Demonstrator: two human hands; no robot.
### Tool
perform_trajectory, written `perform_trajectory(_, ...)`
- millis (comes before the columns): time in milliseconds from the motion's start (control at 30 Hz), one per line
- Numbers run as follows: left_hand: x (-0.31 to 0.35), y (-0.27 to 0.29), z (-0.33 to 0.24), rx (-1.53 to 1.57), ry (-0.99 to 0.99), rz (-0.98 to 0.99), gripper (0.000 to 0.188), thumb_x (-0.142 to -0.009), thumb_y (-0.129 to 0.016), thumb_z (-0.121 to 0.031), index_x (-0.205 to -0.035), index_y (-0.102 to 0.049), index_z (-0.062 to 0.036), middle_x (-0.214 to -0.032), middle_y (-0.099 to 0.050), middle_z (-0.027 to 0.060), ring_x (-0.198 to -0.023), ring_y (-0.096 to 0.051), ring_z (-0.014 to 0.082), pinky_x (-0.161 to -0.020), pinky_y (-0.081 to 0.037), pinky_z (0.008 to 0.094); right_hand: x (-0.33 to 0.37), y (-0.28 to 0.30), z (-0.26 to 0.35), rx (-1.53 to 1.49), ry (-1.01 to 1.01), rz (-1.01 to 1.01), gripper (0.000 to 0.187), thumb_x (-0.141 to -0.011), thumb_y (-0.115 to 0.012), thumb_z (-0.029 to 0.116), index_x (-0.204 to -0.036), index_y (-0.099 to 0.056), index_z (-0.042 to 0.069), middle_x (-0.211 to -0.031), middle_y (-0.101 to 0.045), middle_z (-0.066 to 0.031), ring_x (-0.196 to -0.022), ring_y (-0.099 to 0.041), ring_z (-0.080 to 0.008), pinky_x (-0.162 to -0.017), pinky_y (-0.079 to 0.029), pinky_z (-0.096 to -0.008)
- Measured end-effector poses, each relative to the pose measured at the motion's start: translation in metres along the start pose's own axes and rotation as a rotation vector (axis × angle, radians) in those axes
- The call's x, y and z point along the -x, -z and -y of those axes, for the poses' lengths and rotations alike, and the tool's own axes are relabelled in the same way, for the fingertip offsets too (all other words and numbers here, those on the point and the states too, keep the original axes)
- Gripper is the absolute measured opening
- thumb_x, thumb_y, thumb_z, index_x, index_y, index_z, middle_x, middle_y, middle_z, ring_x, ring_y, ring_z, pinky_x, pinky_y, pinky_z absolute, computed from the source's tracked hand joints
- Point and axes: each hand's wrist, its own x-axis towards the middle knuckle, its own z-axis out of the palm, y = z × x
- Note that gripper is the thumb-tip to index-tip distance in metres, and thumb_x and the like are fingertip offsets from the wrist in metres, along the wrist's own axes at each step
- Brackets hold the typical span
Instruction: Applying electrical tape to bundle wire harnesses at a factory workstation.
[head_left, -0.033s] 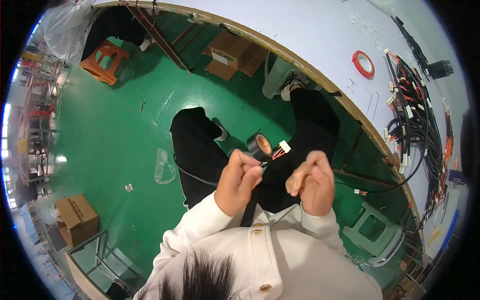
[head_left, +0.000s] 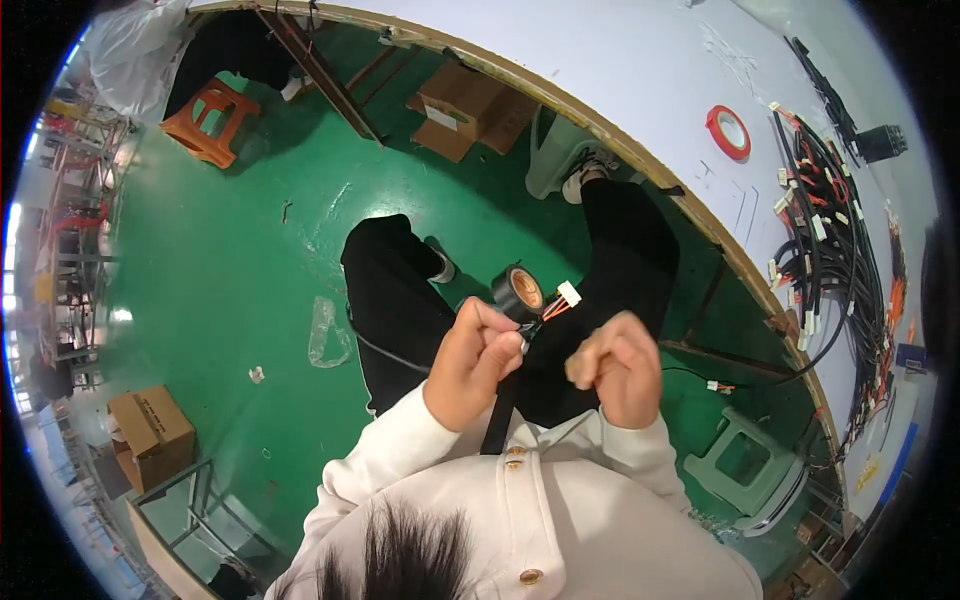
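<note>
Wires (head_left: 556, 310) risked slipping, I judged: left hand (head_left: 467, 365) pinched them only by fingertips; right hand (head_left: 624, 372) curled half-open, seemingly empty

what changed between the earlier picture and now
The right hand shifted slightly left, toward the left hand. No visible grab or release. The left hand still pinches the cable; the black tape roll and red tape roll look essentially unchanged.
</note>
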Motion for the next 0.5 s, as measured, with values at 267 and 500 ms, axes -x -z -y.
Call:
perform_trajectory(267, 0.000, 0.014, -0.009, 0.367, 0.346, 0.195, 0.015, -0.092, -0.050, -0.020, -0.094, -0.044, -0.0065, -0.060, -0.036, -0.0026, -0.048, -0.027, 0.0061, -0.044, -0.020, 0.0214, -0.048, -0.053, 0.003, 0.267, -0.070, -0.024, 0.070, -0.072, -0.060, 0.017, -0.133, -0.032, -0.006, -0.132, -0.042, -0.0181, -0.121, -0.042, -0.0253, -0.104, -0.030, -0.0390)
perform_trajectory(500, 0.007, 0.007, -0.018, 0.363, 0.288, 0.087, 0.013, -0.090, -0.054, -0.012, -0.094, -0.042, -0.0062, -0.059, -0.039, -0.0012, -0.049, -0.033, 0.0060, -0.045, -0.024, 0.0200, -0.049, -0.038, 0.007, 0.245, -0.196, 0.149, 0.062, -0.072, -0.071, 0.012, -0.127, -0.044, -0.002, -0.115, -0.055, -0.0112, -0.107, -0.053, -0.0156, -0.094, -0.039, -0.0293)
